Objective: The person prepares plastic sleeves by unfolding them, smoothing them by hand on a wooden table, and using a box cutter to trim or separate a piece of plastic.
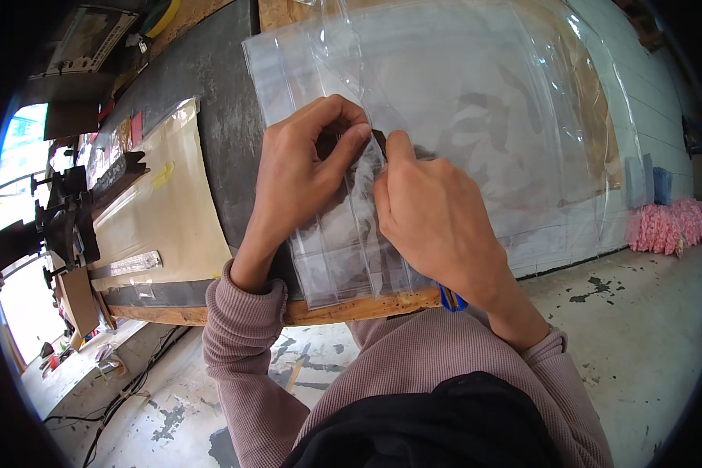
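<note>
Clear plastic sheeting [507, 195] lies in layers over the table, with folds and glossy creases. My left hand [304, 160] is closed in a pinch, thumb against index finger, on a raised fold of the clear plastic [363, 199]. Beside it, my right hand [437, 207] is closed with its fingers curled under. A small dark piece [380, 143] shows between the two hands, at the right index finger. Whether the right hand grips that piece or the plastic cannot be made out.
A beige sheet [181, 179] with a metal ruler [126, 265] lies to the left on the dark tabletop [225, 86]. A black clamp-like fixture [66, 214] stands at the far left. Pink bundles [667, 226] sit at the right. Something blue [450, 298] is at the table's wooden front edge [351, 308].
</note>
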Tool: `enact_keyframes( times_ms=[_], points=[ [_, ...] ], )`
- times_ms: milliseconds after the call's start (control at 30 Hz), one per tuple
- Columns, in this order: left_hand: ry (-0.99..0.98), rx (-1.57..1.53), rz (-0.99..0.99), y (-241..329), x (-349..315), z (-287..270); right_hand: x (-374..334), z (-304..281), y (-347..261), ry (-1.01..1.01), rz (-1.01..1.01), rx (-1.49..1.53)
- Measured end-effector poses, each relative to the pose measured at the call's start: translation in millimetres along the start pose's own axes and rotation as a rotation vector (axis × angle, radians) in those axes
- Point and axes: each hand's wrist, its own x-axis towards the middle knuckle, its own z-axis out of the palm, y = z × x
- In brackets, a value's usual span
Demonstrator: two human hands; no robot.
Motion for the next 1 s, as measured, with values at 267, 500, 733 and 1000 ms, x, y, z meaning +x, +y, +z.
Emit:
enact_keyframes(
  times_ms=[267, 500, 733, 1000],
  points=[
    [0.079, -0.102, 0.007, 2, 4, -9, 1, -1, -1, -0.016, 0.001, -0.003],
    [0.152, -0.117, -0.070, -2, 1, -4, 1, -2, 0, -0.012, 0.062, 0.051],
    [-0.040, -0.043, -0.064, -2, 3, -2, 0, 0, 1, 0.001, 0.061, 0.095],
    [-0.012, -0.048, -0.009, -4, 4, 0, 0, 0, 2, 0.004, 0.005, 0.044]
  ],
)
